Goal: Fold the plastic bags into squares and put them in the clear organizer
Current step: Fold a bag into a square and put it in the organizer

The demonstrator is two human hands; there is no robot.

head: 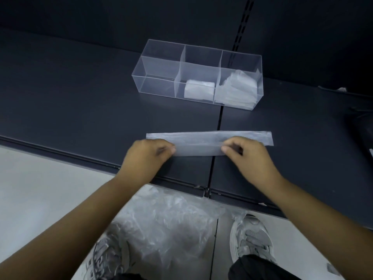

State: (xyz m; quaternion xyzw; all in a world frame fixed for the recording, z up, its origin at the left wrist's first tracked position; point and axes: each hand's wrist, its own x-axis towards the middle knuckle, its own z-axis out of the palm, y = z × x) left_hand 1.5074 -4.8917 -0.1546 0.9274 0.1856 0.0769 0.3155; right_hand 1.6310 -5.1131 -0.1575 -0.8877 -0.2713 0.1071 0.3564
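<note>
You pinch the bag (201,142) near the shelf's (80,102) front edge, left hand (148,156) and right hand (249,154) spread for a straight fold. Organizer (159,66) behind, in reach.

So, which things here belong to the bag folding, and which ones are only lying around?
For the job:
bag strip on the shelf, pinched by the left hand and the right hand
clear organizer
folded bags inside it
loose bags on the floor

Just lying about:
dark object at the right edge
small white scrap
</note>
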